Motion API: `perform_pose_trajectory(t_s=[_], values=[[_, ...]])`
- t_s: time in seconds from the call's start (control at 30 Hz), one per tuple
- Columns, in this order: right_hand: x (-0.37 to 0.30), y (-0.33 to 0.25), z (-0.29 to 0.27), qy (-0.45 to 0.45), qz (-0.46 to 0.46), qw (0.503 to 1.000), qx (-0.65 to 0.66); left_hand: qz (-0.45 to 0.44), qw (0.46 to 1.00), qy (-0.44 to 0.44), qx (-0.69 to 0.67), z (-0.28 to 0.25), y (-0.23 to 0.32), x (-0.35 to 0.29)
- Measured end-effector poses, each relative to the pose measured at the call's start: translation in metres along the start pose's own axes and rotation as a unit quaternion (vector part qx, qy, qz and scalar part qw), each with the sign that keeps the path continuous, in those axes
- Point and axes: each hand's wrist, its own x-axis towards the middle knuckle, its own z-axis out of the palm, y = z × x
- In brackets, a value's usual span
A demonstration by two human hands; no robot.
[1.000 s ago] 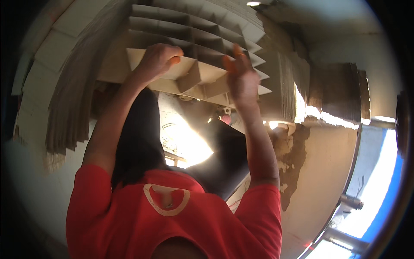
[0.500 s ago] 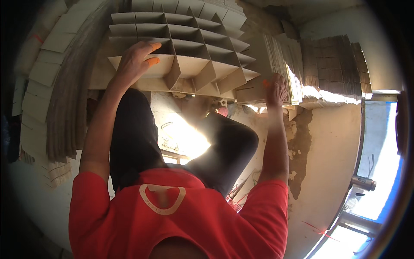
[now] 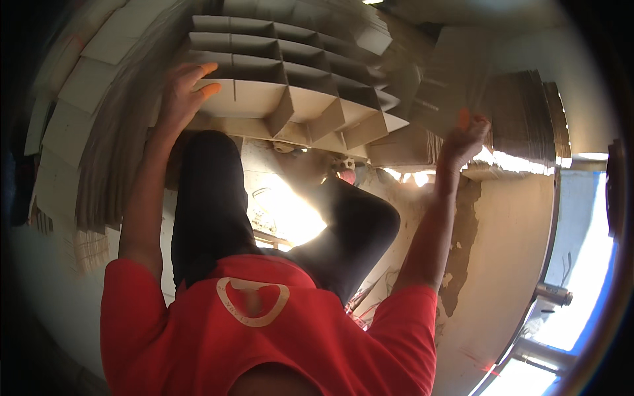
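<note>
A grid of interlocked cardboard dividers [image 3: 254, 98] stands in front of my knees, its cells facing up. My left hand [image 3: 179, 96] is at the grid's near left corner, beside the end of the nearest strip. Its thumb and forefinger, both in orange finger covers, are apart. Off the grid's right side, my right hand [image 3: 465, 140] is closed on the lower edge of a cardboard sheet [image 3: 452, 76], which is raised and smeared by motion. An orange cover shows on that hand too.
Stacked cardboard strips [image 3: 109, 158] line the left side. More cardboard pieces [image 3: 525, 115] stand bundled at the right, behind my right hand. A low surface [image 3: 257, 127] bears the grid. A metal cylinder-shaped fitting [image 3: 553, 294] is at the far right.
My right hand has moved right, off the stack, with a cardboard sheet lifted in it. My left hand has drawn slightly left. The grid appears shifted a little right in view.
</note>
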Motion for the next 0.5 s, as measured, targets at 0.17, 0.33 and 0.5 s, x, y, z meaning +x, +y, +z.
perform_pose_trajectory(t_s=[0.17, 0.33, 0.5], values=[[0.0, -0.092, 0.011, -0.066, -0.167, 0.965, 0.193, -0.048, 0.995, -0.023, -0.085, 0.008, -0.01, -0.005], [-0.037, -0.172, 0.03, -0.238, -0.119, 0.931, 0.251, -0.116, 0.969, -0.04, -0.213, 0.016, -0.012, -0.007], [-0.055, -0.198, 0.065, -0.258, -0.164, 0.916, 0.26, -0.141, 0.965, -0.073, -0.207, 0.011, -0.009, -0.001]])
